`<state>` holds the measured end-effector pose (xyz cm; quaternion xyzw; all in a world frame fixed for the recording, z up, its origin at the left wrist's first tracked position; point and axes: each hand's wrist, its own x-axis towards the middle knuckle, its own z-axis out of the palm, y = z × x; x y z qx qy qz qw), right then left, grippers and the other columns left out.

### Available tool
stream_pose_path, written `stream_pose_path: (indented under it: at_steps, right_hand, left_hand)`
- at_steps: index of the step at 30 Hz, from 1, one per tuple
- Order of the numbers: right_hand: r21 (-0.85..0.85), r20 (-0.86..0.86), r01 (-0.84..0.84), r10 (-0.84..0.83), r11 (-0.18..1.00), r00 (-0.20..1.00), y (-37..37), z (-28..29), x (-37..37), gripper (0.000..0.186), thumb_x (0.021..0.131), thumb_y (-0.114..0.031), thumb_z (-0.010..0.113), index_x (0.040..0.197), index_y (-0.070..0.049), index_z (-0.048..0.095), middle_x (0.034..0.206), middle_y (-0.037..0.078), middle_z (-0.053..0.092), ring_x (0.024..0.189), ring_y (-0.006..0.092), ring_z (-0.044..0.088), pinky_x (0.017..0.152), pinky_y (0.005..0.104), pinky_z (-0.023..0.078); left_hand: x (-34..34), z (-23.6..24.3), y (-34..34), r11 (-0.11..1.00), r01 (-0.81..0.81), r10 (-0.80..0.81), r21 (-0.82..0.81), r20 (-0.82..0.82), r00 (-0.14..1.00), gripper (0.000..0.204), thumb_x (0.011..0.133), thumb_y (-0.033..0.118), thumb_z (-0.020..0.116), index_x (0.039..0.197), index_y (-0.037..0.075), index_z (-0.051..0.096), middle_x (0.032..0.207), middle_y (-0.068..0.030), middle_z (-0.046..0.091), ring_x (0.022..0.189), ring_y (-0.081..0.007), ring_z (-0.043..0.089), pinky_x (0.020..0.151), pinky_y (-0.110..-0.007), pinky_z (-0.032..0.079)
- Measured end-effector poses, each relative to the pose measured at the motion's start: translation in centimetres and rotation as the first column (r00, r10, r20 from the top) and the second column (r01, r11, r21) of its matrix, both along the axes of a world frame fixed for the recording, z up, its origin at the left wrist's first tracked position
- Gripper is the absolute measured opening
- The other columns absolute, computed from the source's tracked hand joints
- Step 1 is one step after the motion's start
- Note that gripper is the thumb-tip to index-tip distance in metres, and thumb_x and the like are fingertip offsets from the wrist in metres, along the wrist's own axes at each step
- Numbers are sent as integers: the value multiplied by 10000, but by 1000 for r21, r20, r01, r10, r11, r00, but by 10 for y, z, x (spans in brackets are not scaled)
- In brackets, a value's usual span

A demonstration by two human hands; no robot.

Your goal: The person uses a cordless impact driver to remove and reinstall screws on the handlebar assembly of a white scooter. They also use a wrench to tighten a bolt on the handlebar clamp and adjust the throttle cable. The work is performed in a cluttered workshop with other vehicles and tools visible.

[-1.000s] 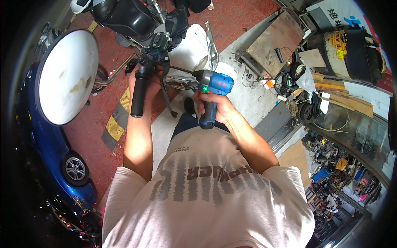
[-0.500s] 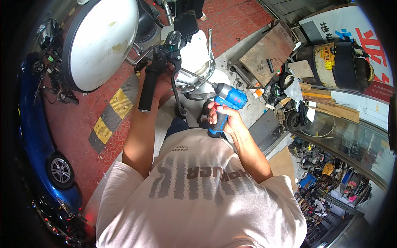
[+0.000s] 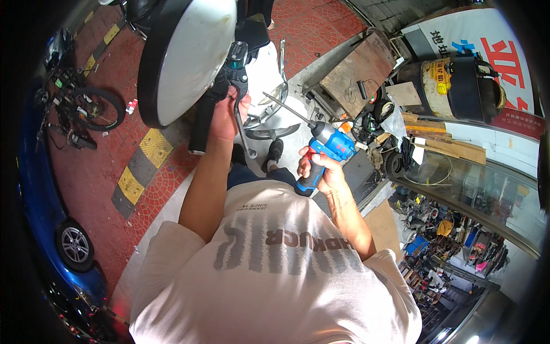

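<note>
My right hand (image 3: 322, 172) is wrapped round the grip of a blue and black cordless impact driver (image 3: 333, 142). Its long screwdriver bit (image 3: 289, 110) points up and left, with the tip free in the air near the white body of a scooter (image 3: 264, 74). Behind the scooter's brake lever (image 3: 239, 123) and beside its black handlebar grip (image 3: 201, 123) is my left hand (image 3: 228, 117). The fingers there are bent up under the switch housing (image 3: 236, 55), and what they hold is hidden.
A large white rounded shell with a dark rim (image 3: 195, 57) stands left of the handlebar. At the right are a worn table (image 3: 358, 71), a drum (image 3: 435, 80) and wooden boards (image 3: 452, 149). A blue car (image 3: 40, 189) and a bicycle (image 3: 94, 109) are at the left.
The driver's bit has come away from the handlebar area, and my right hand has shifted slightly right and down with it. The white shell and handlebar have turned; the shell now sits farther right.
</note>
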<state>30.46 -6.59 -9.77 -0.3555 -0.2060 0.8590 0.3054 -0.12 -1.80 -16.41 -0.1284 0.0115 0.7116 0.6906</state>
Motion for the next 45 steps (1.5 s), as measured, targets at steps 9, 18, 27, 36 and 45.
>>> stream_pose_path:
  at_steps: [9,18,27,36,45]
  right_hand:
    - [-21,20,-9,9,1000,1000,1,5,-8,371,891,-196,723,1144,63,645,757,117,686,653,218,666,703,370,559]
    - [171,24,-24,20,985,1000,20,56,-48,478,859,-238,774,1222,36,627,951,194,710,734,249,670,747,387,529]
    - [366,-316,-189,313,911,896,111,131,-171,518,921,-93,653,1401,55,525,1402,297,586,979,403,741,785,400,625]
    - [510,-115,-192,288,838,951,116,98,-200,529,924,-209,682,1298,133,528,1255,297,626,1130,371,678,899,397,581]
    - [408,-151,-128,204,904,967,95,107,-196,505,900,-163,757,1309,52,554,1294,191,596,1213,376,620,854,392,589]
  left_hand:
    - [13,0,4,989,-31,45,144,-99,994,83,1046,139,547,998,86,590,851,-8,539,834,-172,497,886,-388,438]
    - [13,-24,-1,990,-111,131,92,-257,958,124,1052,177,573,1114,109,656,908,18,648,891,-192,585,918,-447,452]
    - [18,-17,4,991,-24,62,132,-285,957,242,1037,276,598,1166,87,675,1023,-56,701,908,-216,667,841,-384,560]
    - [21,48,1,946,-299,324,129,-289,901,259,969,208,716,1193,99,647,1109,-13,650,875,-117,634,830,-265,559]
    - [41,7,6,978,-198,175,-65,-256,951,291,1020,157,620,1291,51,611,1135,-58,671,942,-139,666,853,-273,595]
